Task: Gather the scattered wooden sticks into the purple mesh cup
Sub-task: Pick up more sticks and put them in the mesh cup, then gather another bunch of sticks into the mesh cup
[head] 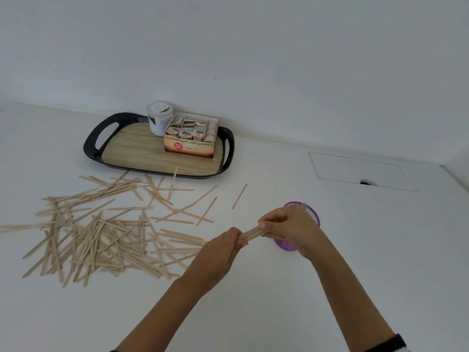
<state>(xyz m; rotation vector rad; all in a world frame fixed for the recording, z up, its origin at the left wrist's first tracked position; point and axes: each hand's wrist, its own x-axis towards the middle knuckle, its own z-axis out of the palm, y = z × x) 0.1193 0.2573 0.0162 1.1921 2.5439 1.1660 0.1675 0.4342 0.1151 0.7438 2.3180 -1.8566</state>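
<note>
Many wooden sticks [101, 235] lie scattered over the white table, left of centre. A small bundle of sticks [252, 232] is held level between both hands, just above the table. My left hand [223, 247] grips the bundle's left end and my right hand [286, 224] grips its right end. The purple mesh cup [313, 215] stands behind and under my right hand, mostly hidden by it, with a few stick tips showing at its rim.
A black tray [91, 143] with a wood-pattern floor sits at the back by the wall, holding a ginger tea box [189, 146] and a white lidded jar [160, 118]. A single stick [239, 196] lies apart. A rectangular hatch [360, 171] is set in the tabletop at right.
</note>
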